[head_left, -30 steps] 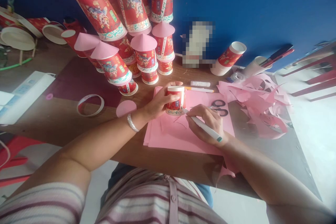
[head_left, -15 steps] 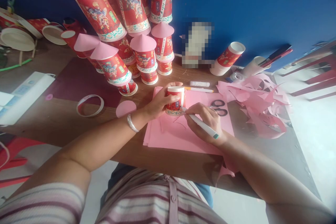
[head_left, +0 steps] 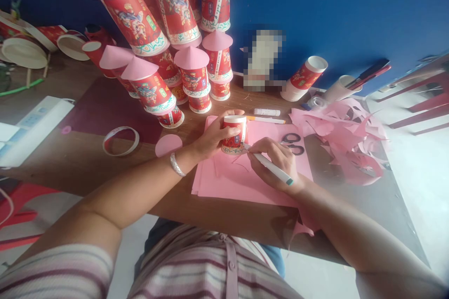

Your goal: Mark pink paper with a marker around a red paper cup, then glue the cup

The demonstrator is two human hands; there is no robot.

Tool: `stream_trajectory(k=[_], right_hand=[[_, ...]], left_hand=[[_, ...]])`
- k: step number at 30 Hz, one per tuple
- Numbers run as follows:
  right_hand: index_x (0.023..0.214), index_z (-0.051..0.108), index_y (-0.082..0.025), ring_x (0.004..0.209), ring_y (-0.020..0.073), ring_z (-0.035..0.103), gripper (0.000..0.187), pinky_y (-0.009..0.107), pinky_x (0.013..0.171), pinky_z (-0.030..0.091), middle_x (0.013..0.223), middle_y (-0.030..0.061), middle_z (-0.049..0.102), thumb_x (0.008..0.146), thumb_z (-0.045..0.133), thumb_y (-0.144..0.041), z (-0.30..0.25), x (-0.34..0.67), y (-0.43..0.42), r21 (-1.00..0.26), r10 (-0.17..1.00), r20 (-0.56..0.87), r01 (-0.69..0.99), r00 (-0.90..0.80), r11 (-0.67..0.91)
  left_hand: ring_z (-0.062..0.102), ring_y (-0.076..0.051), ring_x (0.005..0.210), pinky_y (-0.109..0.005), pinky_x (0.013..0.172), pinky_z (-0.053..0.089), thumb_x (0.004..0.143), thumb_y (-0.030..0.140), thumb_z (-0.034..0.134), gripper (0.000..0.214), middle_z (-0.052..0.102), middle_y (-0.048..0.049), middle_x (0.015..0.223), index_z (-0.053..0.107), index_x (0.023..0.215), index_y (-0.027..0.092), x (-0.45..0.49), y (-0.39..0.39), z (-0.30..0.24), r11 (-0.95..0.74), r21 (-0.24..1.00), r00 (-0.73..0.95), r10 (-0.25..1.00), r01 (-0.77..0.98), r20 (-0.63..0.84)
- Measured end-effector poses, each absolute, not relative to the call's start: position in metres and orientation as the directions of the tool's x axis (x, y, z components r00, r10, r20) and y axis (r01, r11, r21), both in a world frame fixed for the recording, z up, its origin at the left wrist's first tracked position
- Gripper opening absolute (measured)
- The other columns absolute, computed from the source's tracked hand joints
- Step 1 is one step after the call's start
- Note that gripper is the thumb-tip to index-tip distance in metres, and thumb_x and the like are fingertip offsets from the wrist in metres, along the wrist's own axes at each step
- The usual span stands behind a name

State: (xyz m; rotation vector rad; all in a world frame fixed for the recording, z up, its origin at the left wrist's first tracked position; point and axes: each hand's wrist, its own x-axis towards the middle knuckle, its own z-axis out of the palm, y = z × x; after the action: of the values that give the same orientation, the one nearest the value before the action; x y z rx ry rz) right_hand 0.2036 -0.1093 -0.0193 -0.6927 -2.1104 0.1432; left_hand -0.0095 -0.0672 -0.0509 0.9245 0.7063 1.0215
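Observation:
My left hand (head_left: 210, 139) is wrapped round a red paper cup (head_left: 234, 133) that stands upside down on a stack of pink paper sheets (head_left: 224, 180). My right hand (head_left: 277, 161) grips a white pen (head_left: 271, 168) with a green end. The pen's tip rests against the cup's rim on the paper. Black-handled scissors (head_left: 293, 144) lie on the pink sheets just beyond my right hand.
Several red cups with pink cone tops (head_left: 192, 74) stand stacked at the back of the wooden table (head_left: 87, 159). Pink paper scraps (head_left: 343, 140) pile at the right. A tape ring (head_left: 121, 140), a pink disc (head_left: 168, 144), a glue stick (head_left: 267, 112) and a white power strip (head_left: 33, 126) lie around.
My right hand and the pen have shifted slightly along the cup's rim. The left hand and cup have stayed put.

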Motion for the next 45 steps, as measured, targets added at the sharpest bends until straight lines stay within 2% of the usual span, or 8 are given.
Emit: stream_trajectory(k=[5, 10, 19, 26, 31, 35, 39, 45], right_hand=[[0.103, 0.060, -0.025, 0.060, 0.0112, 0.066, 0.017, 0.023, 0.056, 0.050, 0.079, -0.0030, 0.071, 0.103, 0.061, -0.009, -0.0198, 0.2029, -0.1095, -0.346, 0.536, 0.716, 0.440, -0.447, 0.829], [0.106, 0.061, -0.025, 0.062, 0.0119, 0.068, 0.017, 0.023, 0.056, 0.050, 0.081, -0.0025, 0.072, 0.102, 0.063, -0.008, -0.0209, 0.2037, -0.1084, -0.348, 0.518, 0.721, 0.406, -0.460, 0.845], [0.108, 0.062, -0.027, 0.073, 0.0197, 0.078, 0.023, 0.031, 0.065, 0.062, 0.080, -0.0023, 0.073, 0.097, 0.066, -0.007, -0.0196, 0.2043, -0.1129, -0.370, 0.484, 0.722, 0.316, -0.495, 0.874], [0.108, 0.061, -0.026, 0.066, 0.0168, 0.072, 0.021, 0.036, 0.074, 0.071, 0.081, -0.0024, 0.072, 0.098, 0.066, -0.007, -0.0212, 0.2026, -0.1140, -0.362, 0.456, 0.729, 0.278, -0.510, 0.890], [0.108, 0.061, -0.025, 0.071, 0.0172, 0.075, 0.019, 0.040, 0.081, 0.074, 0.084, -0.0019, 0.074, 0.100, 0.065, -0.009, -0.0206, 0.2016, -0.1153, -0.359, 0.450, 0.724, 0.272, -0.522, 0.893], [0.108, 0.062, -0.027, 0.074, 0.0185, 0.078, 0.017, 0.038, 0.076, 0.072, 0.084, -0.0019, 0.075, 0.101, 0.066, -0.011, -0.0206, 0.2009, -0.1147, -0.349, 0.444, 0.733, 0.275, -0.515, 0.896], [0.107, 0.062, -0.027, 0.073, 0.0186, 0.078, 0.020, 0.032, 0.066, 0.065, 0.080, -0.0019, 0.074, 0.099, 0.066, -0.009, -0.0212, 0.2020, -0.1143, -0.357, 0.483, 0.735, 0.333, -0.476, 0.873], [0.109, 0.065, -0.027, 0.069, 0.0184, 0.076, 0.023, 0.031, 0.064, 0.061, 0.081, -0.0016, 0.076, 0.098, 0.066, -0.008, -0.0229, 0.2026, -0.1143, -0.348, 0.509, 0.720, 0.390, -0.471, 0.853]], left_hand=[[0.074, -0.022, 0.093, -0.035, 0.080, 0.054, 0.076, 0.043, 0.091, 0.072, 0.076, -0.0085, 0.118, 0.061, 0.138, 0.020, -0.0103, -0.0672, -0.0503, 0.215, 0.906, 0.353, 0.932, -0.364, -0.079], [0.073, -0.022, 0.089, -0.035, 0.078, 0.054, 0.076, 0.043, 0.090, 0.068, 0.077, -0.0073, 0.110, 0.062, 0.133, 0.019, -0.0090, -0.0678, -0.0484, 0.195, 0.912, 0.346, 0.936, -0.360, -0.064], [0.069, -0.019, 0.084, -0.035, 0.078, 0.055, 0.076, 0.040, 0.090, 0.058, 0.070, -0.0018, 0.099, 0.065, 0.125, 0.020, -0.0091, -0.0682, -0.0485, 0.159, 0.898, 0.343, 0.939, -0.409, -0.010], [0.071, -0.023, 0.092, -0.038, 0.083, 0.056, 0.079, 0.041, 0.088, 0.073, 0.071, -0.0032, 0.104, 0.059, 0.142, 0.021, -0.0104, -0.0704, -0.0458, 0.234, 0.884, 0.312, 0.944, -0.405, -0.106], [0.071, -0.025, 0.100, -0.040, 0.088, 0.055, 0.081, 0.047, 0.088, 0.074, 0.074, -0.0078, 0.113, 0.059, 0.142, 0.019, -0.0078, -0.0708, -0.0453, 0.229, 0.881, 0.321, 0.942, -0.413, -0.095], [0.069, -0.021, 0.094, -0.037, 0.085, 0.054, 0.077, 0.048, 0.095, 0.075, 0.074, -0.0071, 0.112, 0.062, 0.137, 0.019, -0.0056, -0.0699, -0.0477, 0.214, 0.913, 0.297, 0.949, -0.347, -0.110], [0.068, -0.021, 0.100, -0.036, 0.087, 0.053, 0.075, 0.048, 0.096, 0.072, 0.073, -0.0071, 0.115, 0.065, 0.133, 0.020, -0.0053, -0.0687, -0.0499, 0.204, 0.924, 0.282, 0.953, -0.324, -0.111], [0.071, -0.020, 0.089, -0.038, 0.085, 0.055, 0.077, 0.046, 0.096, 0.075, 0.074, -0.0040, 0.103, 0.062, 0.139, 0.020, -0.0042, -0.0697, -0.0474, 0.212, 0.920, 0.309, 0.945, -0.329, -0.107]])
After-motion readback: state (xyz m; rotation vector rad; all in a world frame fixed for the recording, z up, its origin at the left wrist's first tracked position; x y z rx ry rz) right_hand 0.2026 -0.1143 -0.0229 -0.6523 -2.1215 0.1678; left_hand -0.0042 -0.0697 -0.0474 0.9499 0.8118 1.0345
